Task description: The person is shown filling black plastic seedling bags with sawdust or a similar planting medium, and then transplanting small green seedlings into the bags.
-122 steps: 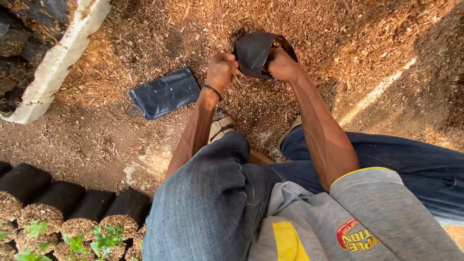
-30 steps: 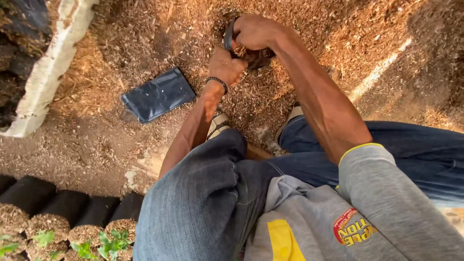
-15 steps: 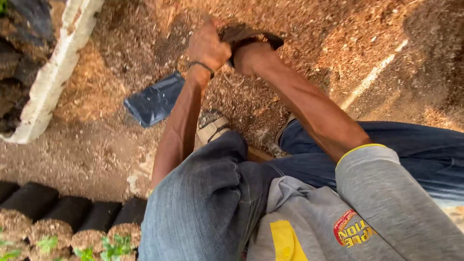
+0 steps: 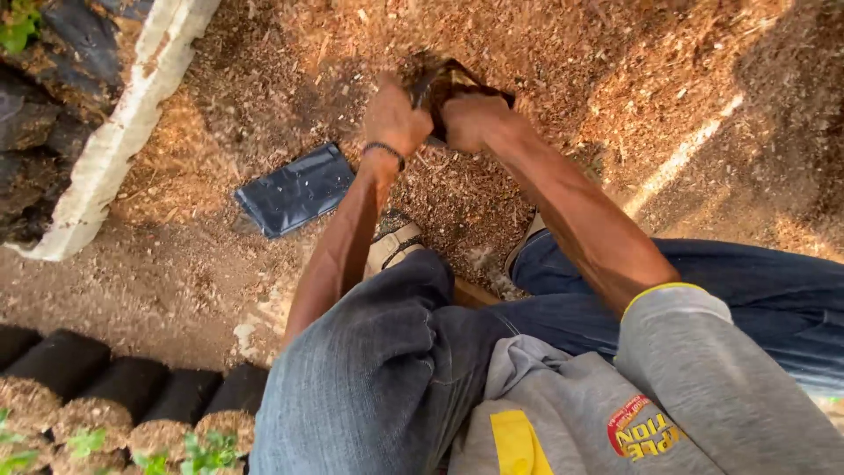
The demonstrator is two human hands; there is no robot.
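A: Status of hands?
B: Left hand (image 4: 396, 119) and right hand (image 4: 470, 119) both clamp the black bag (image 4: 448, 88), upright on the sawdust ground (image 4: 615, 70).
A: Change since earlier?
B: Grip unchanged; flat black bags (image 4: 297, 189) remain left of the hands.

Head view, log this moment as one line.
left hand: grips small black plastic grow bag | right hand: grips same bag | flat black plastic bags: on sawdust ground

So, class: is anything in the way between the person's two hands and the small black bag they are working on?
Nothing visible. The left hand and right hand already grip the black bag on the heap of loose sawdust. The flat stack of empty bags lies off to the side.
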